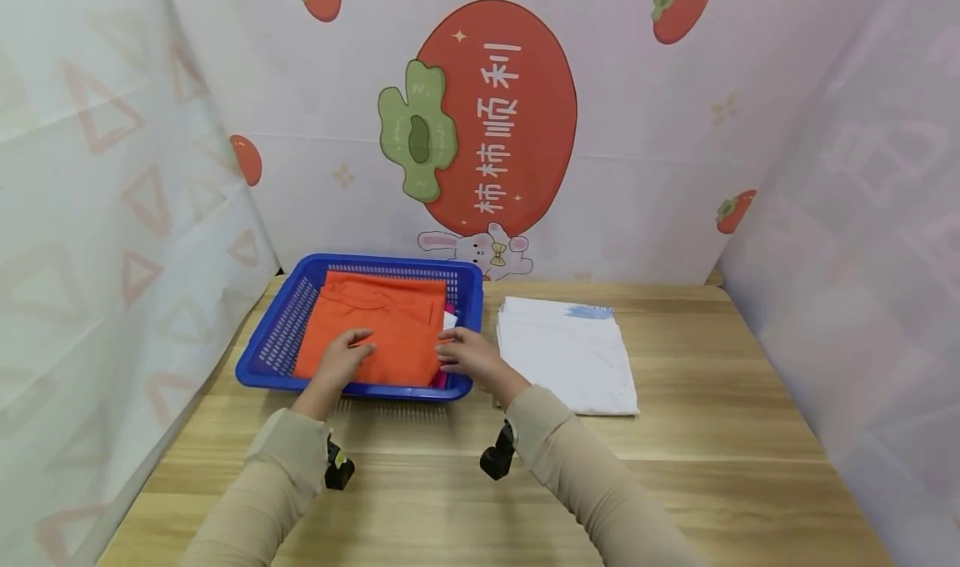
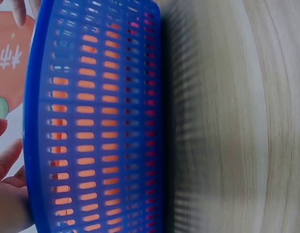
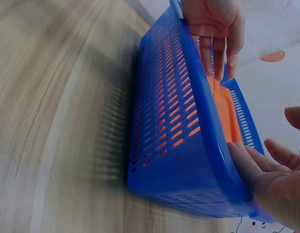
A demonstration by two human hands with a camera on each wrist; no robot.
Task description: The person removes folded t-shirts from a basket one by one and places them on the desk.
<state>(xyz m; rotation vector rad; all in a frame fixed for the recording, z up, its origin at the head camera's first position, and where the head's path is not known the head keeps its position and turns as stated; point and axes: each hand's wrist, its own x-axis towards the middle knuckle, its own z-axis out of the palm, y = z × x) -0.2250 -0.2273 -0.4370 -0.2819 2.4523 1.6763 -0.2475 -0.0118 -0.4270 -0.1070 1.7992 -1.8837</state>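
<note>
At the left of the counter (image 1: 697,434) sits a blue basket (image 1: 262,380), its slotted wall and rolled rim looking like stiff, light plastic. The left grip (image 1: 342,358) reaches over the near rim, fingers parted and loosely bent, holding nothing; whether the fingertips touch the fabric I cannot tell.

Beneath it, inside the basket, lies the orange cloth (image 1: 390,342), folded into a flat packet on top of the pile. It looks light, limp and unbreakable, more likely to sag or unfold than slip. The safest hold is probably at both sides, fingers under the lowest layer and thumbs on top; pinching only the top ply would likely open the folds.

The right grip (image 1: 472,358) is at the basket's right near corner, thumb and fingers apart, with nothing held. Close by, a white piece (image 1: 449,321) and pink cloth (image 1: 440,378) peek from under the orange packet and could drag along if scooped too deep.

Farther right, a white folded cloth (image 1: 562,354) rests on the counter, apparently just as soft.
</note>
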